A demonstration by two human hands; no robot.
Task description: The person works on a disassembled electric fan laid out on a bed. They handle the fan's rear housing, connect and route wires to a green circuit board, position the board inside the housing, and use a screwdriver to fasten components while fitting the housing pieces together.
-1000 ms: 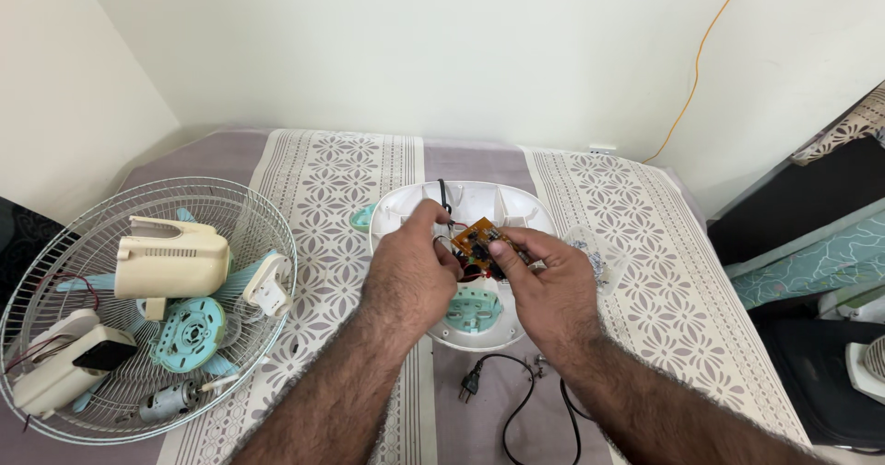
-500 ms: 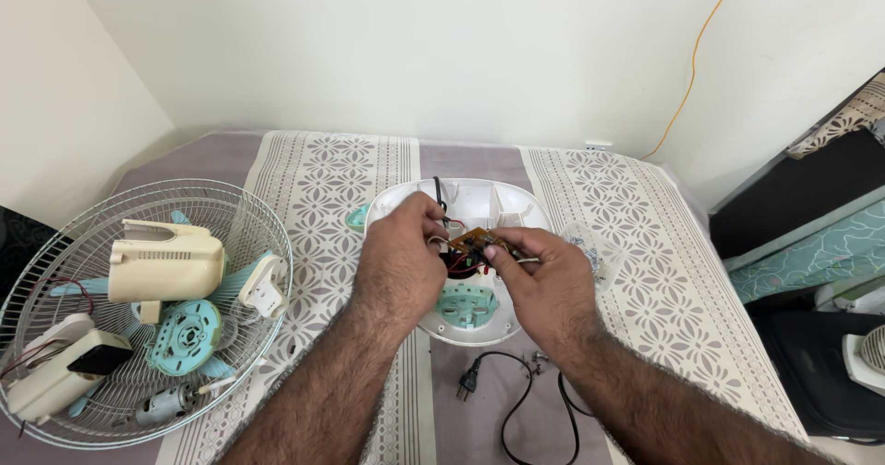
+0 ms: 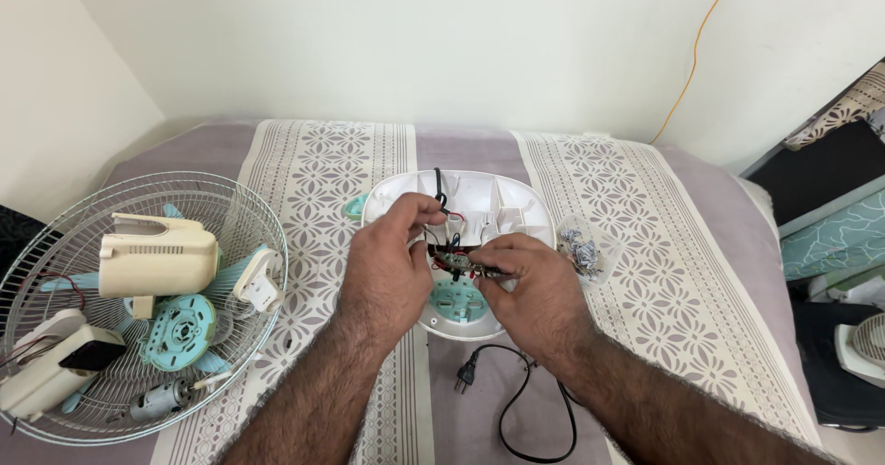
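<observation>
Head view: left hand [image 3: 387,267] and right hand [image 3: 535,290] both pinch a small circuit board [image 3: 458,259] over the white fan base [image 3: 498,202]; it looks light, stiff and fragile on thin wires [image 3: 442,198], best gripped by its edges; a wire guard [image 3: 230,207] lies well left.

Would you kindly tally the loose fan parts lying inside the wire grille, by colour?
In the wire grille:
Cream or white: 3, the motor housing, small bracket, boxy casing
Teal: 1, round hub
Metal: 1, small motor
Total: 5
</observation>
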